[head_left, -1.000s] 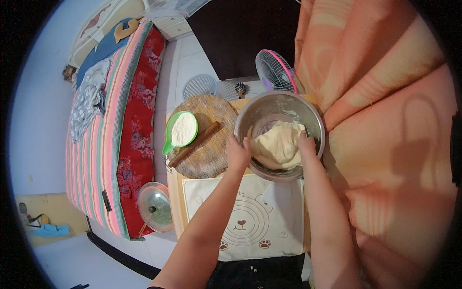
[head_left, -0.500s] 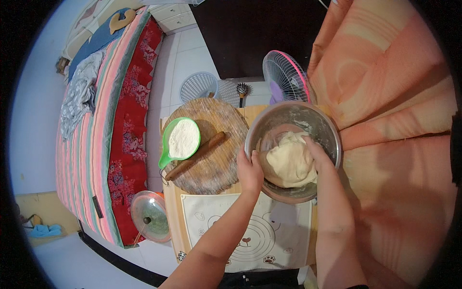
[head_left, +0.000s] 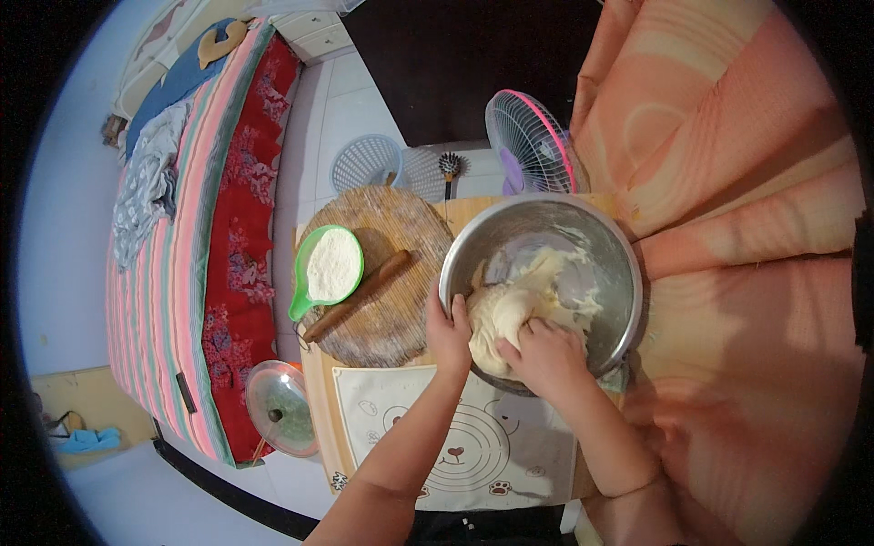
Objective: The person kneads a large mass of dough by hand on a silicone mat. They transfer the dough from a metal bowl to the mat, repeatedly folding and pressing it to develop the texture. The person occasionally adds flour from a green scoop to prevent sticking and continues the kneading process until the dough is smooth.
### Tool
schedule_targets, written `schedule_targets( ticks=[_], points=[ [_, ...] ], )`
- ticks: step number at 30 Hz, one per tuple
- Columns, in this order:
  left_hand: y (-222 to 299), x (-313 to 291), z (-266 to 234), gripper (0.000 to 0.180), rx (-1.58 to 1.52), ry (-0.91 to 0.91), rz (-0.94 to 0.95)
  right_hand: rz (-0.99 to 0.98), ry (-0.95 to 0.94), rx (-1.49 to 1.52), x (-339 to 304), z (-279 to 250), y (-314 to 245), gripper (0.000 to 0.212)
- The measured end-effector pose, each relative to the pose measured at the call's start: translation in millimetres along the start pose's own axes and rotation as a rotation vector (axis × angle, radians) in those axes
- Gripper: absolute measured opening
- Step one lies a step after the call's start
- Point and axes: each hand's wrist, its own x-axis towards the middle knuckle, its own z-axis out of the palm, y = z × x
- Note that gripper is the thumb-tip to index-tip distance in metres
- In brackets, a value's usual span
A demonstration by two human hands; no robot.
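Observation:
A lump of pale dough [head_left: 496, 323] lies in the near left part of a steel mixing bowl [head_left: 628, 309], with sticky streaks up the bowl's far wall. My left hand [head_left: 449, 332] grips the bowl's left rim, thumb over the edge. Inside the bowl, my right hand [head_left: 546, 359] presses into the dough with curled fingers and grasps a fold of it. Left of the bowl, a wooden rolling pin [head_left: 360, 296] rests on a round, floury wooden board [head_left: 401, 332]. Beside the pin is a green handled scoop [head_left: 298, 302] full of white flour [head_left: 333, 264].
A white mat [head_left: 373, 473] with a bear drawing covers the near table. Beyond the table stand a pale basket [head_left: 364, 164] and a fan [head_left: 528, 146]. An orange curtain [head_left: 746, 364] hangs close on the right. A glass-lidded pot [head_left: 284, 409] and a bed [head_left: 173, 309] are at left.
My right hand has moved from the dough's right side to its near side and pushed into it. The dough has shifted left and toward me, and the bowl is tilted slightly.

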Motion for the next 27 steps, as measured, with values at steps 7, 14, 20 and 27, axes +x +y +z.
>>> schedule_targets(
  ticks=[7, 14, 20, 27],
  points=[
    [36.6, -7.8, 7.5, 0.042, -0.131, -0.089, -0.105, 0.272, 0.138, 0.218, 49.3, -12.3, 70.3, 0.031],
    [36.5, -4.6, 20.9, 0.043, -0.138, -0.089, -0.066, -0.071, 0.108, 0.271, 101.1, 82.4, 164.9, 0.038],
    [30.1, -3.7, 21.4, 0.044, -0.132, -0.066, -0.026, 0.066, 0.005, 0.234, 83.3, 65.7, 142.4, 0.031],
    [41.6, -3.8, 19.8, 0.047, -0.213, -0.059, -0.082, 0.483, -0.23, 1.015, 63.9, 67.8, 125.0, 0.04]
  ],
)
